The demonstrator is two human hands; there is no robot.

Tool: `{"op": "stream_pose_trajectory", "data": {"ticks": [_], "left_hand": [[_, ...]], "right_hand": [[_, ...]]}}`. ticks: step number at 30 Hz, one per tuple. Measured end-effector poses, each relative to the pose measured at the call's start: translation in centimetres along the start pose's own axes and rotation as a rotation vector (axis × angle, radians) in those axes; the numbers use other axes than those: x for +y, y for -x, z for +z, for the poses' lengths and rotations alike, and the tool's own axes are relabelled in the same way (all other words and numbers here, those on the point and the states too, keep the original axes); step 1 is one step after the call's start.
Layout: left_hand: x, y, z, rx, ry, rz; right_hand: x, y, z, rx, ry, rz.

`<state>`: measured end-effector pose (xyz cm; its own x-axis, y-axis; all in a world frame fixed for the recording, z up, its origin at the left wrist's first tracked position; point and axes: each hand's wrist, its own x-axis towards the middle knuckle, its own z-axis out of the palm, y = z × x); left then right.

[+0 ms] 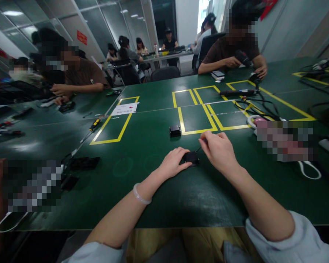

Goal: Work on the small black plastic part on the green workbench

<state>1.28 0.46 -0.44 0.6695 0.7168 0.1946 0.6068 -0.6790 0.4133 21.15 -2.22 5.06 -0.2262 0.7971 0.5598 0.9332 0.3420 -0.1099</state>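
Note:
On the green table [164,197], my left hand [173,161] grips a small black box-shaped part [191,158] from its left side, thumb at the near edge and fingers over the far edge. Just to the right, my right hand [218,149] is closed in a pinch around a thin dark tool [199,149]. Its thin end reaches down to the part's upper right; the grip is hidden by my fingers, so I cannot make out the tool's kind. A second black box-shaped part [174,131] rests a little beyond my hands.
Yellow tape rectangles [199,130] mark the table. A yellow-and-black screwdriver [94,124] lies left, near black parts [84,163]. Cables [259,106] and a blurred-out item with a white strap [283,140] lie right. Co-workers sit across, one holding a power drill [242,57].

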Motion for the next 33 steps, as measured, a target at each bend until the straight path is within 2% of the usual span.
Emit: {"op": "stream_pose_trajectory", "data": {"ticks": [16,23,33], "left_hand": [[0.03,0.01,-0.02,-0.001,0.002,-0.004],[0.15,-0.02,-0.06,-0.007,0.025,-0.026],[0.16,0.02,-0.14,-0.009,0.015,-0.014]], "right_hand": [[0.05,0.04,0.23,0.061,-0.009,0.020],[0.15,0.07,-0.07,0.027,-0.041,0.004],[0.04,0.16,0.44,0.070,-0.034,-0.006]]}}
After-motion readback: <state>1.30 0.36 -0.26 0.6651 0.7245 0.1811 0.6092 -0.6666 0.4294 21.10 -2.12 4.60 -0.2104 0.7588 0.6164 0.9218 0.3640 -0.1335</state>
